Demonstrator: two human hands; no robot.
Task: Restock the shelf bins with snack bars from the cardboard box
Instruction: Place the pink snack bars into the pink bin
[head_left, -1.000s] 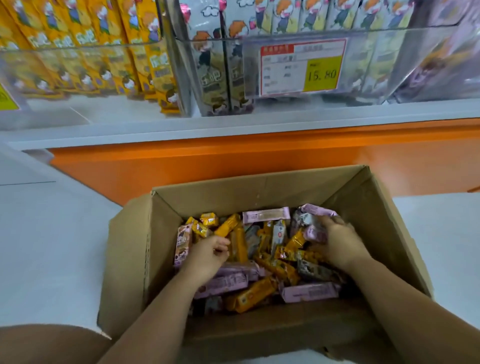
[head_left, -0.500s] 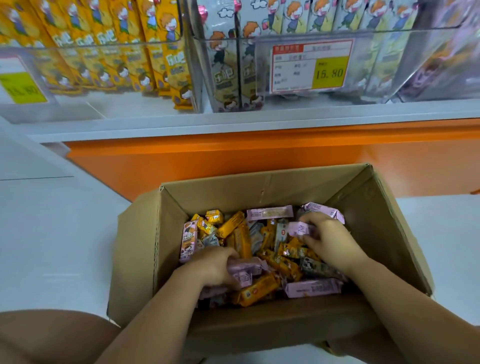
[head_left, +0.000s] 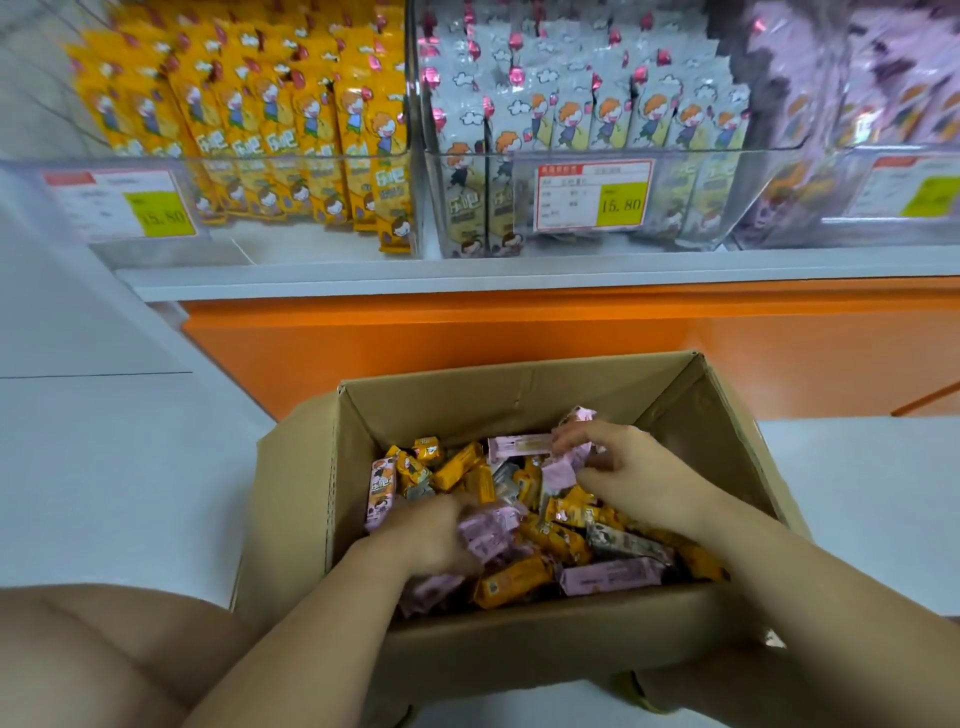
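The cardboard box (head_left: 519, 400) stood on the floor (head_left: 130, 467) before the shelf (head_left: 467, 275). The snack bars (head_left: 524, 545) lay inside it in a mixed heap of yellow, pink and grey wrappers. The left hand (head_left: 426, 540), near the box's near left corner, had its fingers curled round a few pink bars (head_left: 491, 532), though blur hid their number. The right hand (head_left: 639, 475), toward the far right corner, pinched some more of the same kind. The shelf bins (head_left: 691, 223) were sorted by colour, with the pink bin (head_left: 810, 208) at the right end of the shelf. The risk seemed to be the loose bundles: a smooth wrapper could slide out during the lift, or a yellow bar caught among them could reach the wrong bin.
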